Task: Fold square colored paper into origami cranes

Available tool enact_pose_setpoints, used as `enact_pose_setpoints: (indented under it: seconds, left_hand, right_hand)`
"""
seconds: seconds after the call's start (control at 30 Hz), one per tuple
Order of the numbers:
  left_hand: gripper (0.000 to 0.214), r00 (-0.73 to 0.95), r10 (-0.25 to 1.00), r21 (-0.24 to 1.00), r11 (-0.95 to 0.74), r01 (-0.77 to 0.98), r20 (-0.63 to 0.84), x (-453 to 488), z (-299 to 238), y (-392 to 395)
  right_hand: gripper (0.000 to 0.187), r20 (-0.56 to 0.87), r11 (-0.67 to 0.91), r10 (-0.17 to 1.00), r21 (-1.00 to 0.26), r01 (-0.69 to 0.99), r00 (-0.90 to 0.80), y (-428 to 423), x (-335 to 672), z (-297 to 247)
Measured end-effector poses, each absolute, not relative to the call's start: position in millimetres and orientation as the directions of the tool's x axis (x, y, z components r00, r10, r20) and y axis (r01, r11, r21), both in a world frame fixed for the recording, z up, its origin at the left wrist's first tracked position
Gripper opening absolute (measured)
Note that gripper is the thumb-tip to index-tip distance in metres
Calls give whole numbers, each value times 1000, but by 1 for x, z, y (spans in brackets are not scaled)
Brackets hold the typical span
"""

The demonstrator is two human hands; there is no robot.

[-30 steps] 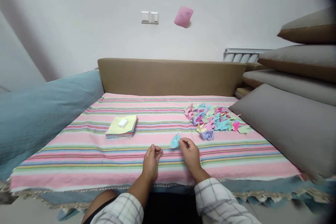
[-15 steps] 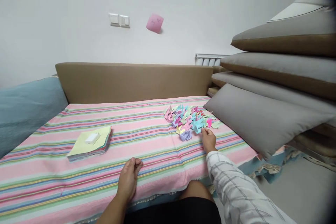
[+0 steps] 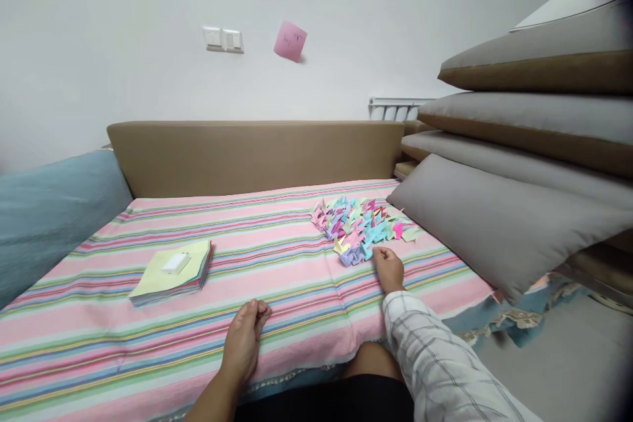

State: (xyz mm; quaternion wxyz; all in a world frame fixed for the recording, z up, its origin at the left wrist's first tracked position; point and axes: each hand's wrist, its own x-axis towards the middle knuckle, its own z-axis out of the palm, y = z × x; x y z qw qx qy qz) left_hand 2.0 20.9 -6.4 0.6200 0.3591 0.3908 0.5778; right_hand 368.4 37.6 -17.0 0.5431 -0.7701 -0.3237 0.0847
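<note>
A cluster of folded paper cranes (image 3: pixel 353 227) in pink, blue, purple, green and yellow lies on the striped cloth (image 3: pixel 277 270). At its near edge my right hand (image 3: pixel 388 269) is closed in a pinch, fingertips on a light blue paper crane (image 3: pixel 367 251). This crane sits right beside a purple crane (image 3: pixel 351 256). My left hand (image 3: pixel 243 335) rests near the front of the cloth, fingers curled together, with nothing visible in it. Farther left lies a stack of coloured paper sheets (image 3: pixel 154 273), yellow on top, with a small white box-like object (image 3: pixel 176 263) on it.
Grey cushions (image 3: pixel 499 221) are piled on the right, the lowest leaning down near the cranes. A brown backrest (image 3: pixel 257 158) runs along the wall, and a blue cushion (image 3: pixel 54 217) stands at the left. A pink note (image 3: pixel 290 41) and switches (image 3: pixel 223 39) are on the wall.
My right hand has shifted slightly left and toward me, bringing the light blue crane up against the purple one. My left hand has stayed nearly still. The view has tilted a little.
</note>
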Motion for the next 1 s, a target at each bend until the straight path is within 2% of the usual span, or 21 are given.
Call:
enact_pose_setpoints:
  seconds: [0.27,0.5,0.63,0.67,0.73,0.8,0.87,0.93,0.97,1.0]
  left_hand:
    - [36,33,996,892,85,-445,-78,2,-7,20]
    - [39,30,995,885,99,-455,-96,4,-5,19]
    - [39,11,997,886,71,-458,-74,7,-6,16]
    - [38,15,998,891,62,-451,-62,9,-7,15]
    - [36,24,999,907,34,-419,-26,11,-7,13]
    - [36,57,998,933,52,-355,-33,9,-3,14]
    - [33,76,997,979,4,-204,12,0,4,21]
    - [25,8,983,975,-182,127,182,-21,15,34]
    - [23,-30,965,911,-236,337,261,-36,21,42]
    - [20,-64,957,879,-232,416,283,-54,27,51]
  right_hand:
    - [40,230,-226,601,-870,438,766,34,360,-14]
    - [48,293,-164,471,-898,409,832,31,366,-16]
    - [49,392,-34,429,-893,448,814,18,332,-15]
    - [47,451,60,451,-877,477,770,14,316,-14]
    - [41,496,200,580,-856,477,647,9,279,-13]
    - [36,481,291,725,-863,414,494,9,241,-11]
    - [33,432,325,842,-884,336,324,14,209,-11]
    - [32,380,308,893,-906,289,240,21,185,-13]
    - [33,358,289,907,-912,291,222,24,177,-15]
    - [33,342,268,915,-911,313,213,26,170,-18]
